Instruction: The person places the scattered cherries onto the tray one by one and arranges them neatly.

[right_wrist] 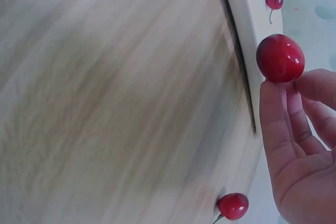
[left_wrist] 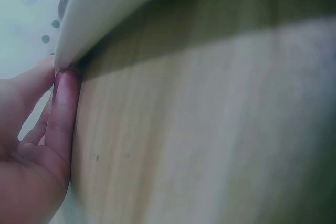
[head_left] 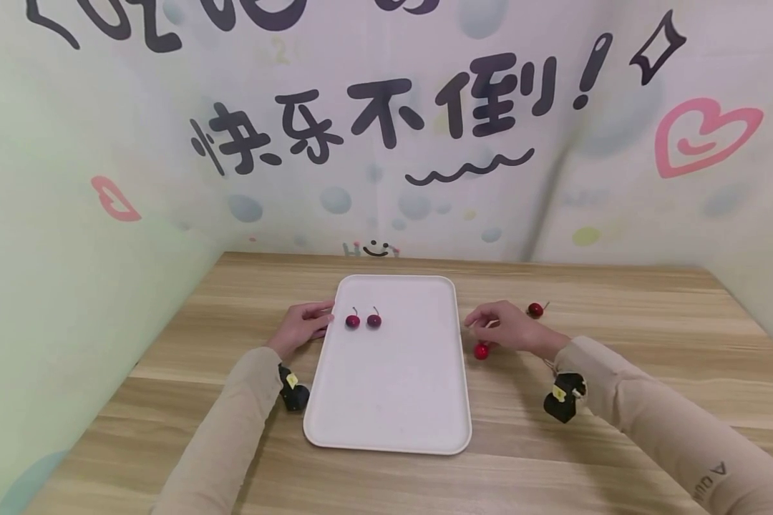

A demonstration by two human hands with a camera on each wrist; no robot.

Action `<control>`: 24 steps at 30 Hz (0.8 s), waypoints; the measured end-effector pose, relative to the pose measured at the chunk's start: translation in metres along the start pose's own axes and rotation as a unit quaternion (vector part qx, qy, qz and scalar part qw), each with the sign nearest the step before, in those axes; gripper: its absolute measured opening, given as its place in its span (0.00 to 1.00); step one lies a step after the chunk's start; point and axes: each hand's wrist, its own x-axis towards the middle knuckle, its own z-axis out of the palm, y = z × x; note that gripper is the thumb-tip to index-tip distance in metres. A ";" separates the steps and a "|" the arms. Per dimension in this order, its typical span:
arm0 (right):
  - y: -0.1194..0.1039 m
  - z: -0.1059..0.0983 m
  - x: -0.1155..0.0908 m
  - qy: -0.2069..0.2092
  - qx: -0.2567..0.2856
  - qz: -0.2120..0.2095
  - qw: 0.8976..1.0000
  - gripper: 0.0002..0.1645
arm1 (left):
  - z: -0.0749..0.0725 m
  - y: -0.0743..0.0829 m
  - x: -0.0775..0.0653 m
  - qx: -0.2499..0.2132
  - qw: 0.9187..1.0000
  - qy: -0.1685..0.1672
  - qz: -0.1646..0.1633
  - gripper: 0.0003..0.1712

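Observation:
My left hand (head_left: 301,327) grips the left rim of a white rectangular tray (head_left: 389,400), thumb on top and fingers against the side. Inside the tray, near its upper left, two dark red cherries (head_left: 374,321) sit side by side with their stems up. Just off the tray's right edge, my right hand (head_left: 504,325) pinches a bright red cherry (right_wrist: 281,59) at the fingertips. From the head, that cherry appears below the fingers; its stem is hidden by the hand. Another cherry (head_left: 535,310) with a stem lies on the table behind the right hand.
The tray rests on a wood-grain table (head_left: 245,436). A printed cloth backdrop (head_left: 296,207) rises along the table's back and sides. Each wrist carries a small black camera, the right one (head_left: 562,398) over the tabletop.

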 end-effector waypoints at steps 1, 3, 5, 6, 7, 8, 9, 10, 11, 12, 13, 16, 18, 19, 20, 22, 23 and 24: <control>-0.001 0.001 0.000 0.000 -0.002 -0.004 1.000 0.11 | 0.000 0.000 0.000 0.000 1.000 0.001 -0.002 0.23; -0.005 0.002 0.000 0.000 -0.005 -0.010 1.000 0.11 | 0.000 0.000 0.000 0.000 1.000 0.002 -0.001 0.23; -0.010 0.004 0.001 0.001 -0.007 -0.017 1.000 0.12 | 0.001 -0.001 0.001 0.001 1.000 0.004 -0.001 0.22; -0.013 0.005 0.001 0.001 -0.005 -0.018 1.000 0.12 | 0.001 -0.002 0.002 0.001 1.000 0.004 -0.001 0.22; -0.015 0.006 0.002 0.002 -0.007 -0.017 1.000 0.12 | 0.001 -0.002 0.002 0.001 1.000 0.006 0.000 0.22; -0.017 0.007 0.003 0.000 -0.004 -0.015 1.000 0.12 | 0.001 -0.002 0.002 0.002 1.000 0.005 0.003 0.22; -0.018 0.008 0.004 -0.002 -0.001 -0.014 1.000 0.13 | 0.001 -0.003 0.002 0.003 1.000 0.005 0.004 0.22; -0.020 0.010 0.006 -0.002 0.000 -0.013 1.000 0.13 | 0.001 -0.003 0.002 0.004 1.000 0.005 0.005 0.22; -0.021 0.012 0.007 -0.003 0.001 -0.010 1.000 0.13 | 0.001 -0.003 0.002 0.005 1.000 0.005 0.006 0.22; -0.023 0.013 0.009 -0.003 0.001 -0.008 1.000 0.13 | 0.001 -0.003 0.002 0.004 1.000 0.005 0.006 0.22; -0.024 0.015 0.010 -0.003 0.000 -0.007 1.000 0.12 | 0.001 -0.003 0.002 0.003 1.000 0.005 0.006 0.22; -0.029 0.020 0.016 -0.004 0.002 -0.007 1.000 0.12 | 0.002 -0.002 0.002 0.003 1.000 0.004 0.005 0.22; -0.033 0.022 0.020 -0.004 0.001 -0.007 1.000 0.11 | 0.001 -0.002 0.001 0.003 1.000 0.004 0.003 0.22; -0.034 0.023 0.022 -0.006 0.001 -0.008 1.000 0.11 | 0.001 -0.002 0.001 0.005 1.000 0.003 0.003 0.22; -0.036 0.024 0.024 -0.005 0.002 -0.009 1.000 0.11 | 0.001 -0.002 0.002 0.007 1.000 0.003 0.003 0.22; -0.040 0.026 0.029 -0.006 0.003 -0.012 1.000 0.12 | 0.001 -0.002 0.002 0.008 1.000 0.005 0.004 0.22; -0.041 0.027 0.032 -0.006 0.002 -0.016 1.000 0.12 | 0.000 -0.002 0.002 0.008 1.000 0.005 0.005 0.22; -0.042 0.028 0.034 -0.004 0.003 -0.017 1.000 0.12 | 0.000 -0.003 0.003 0.006 1.000 0.005 0.006 0.22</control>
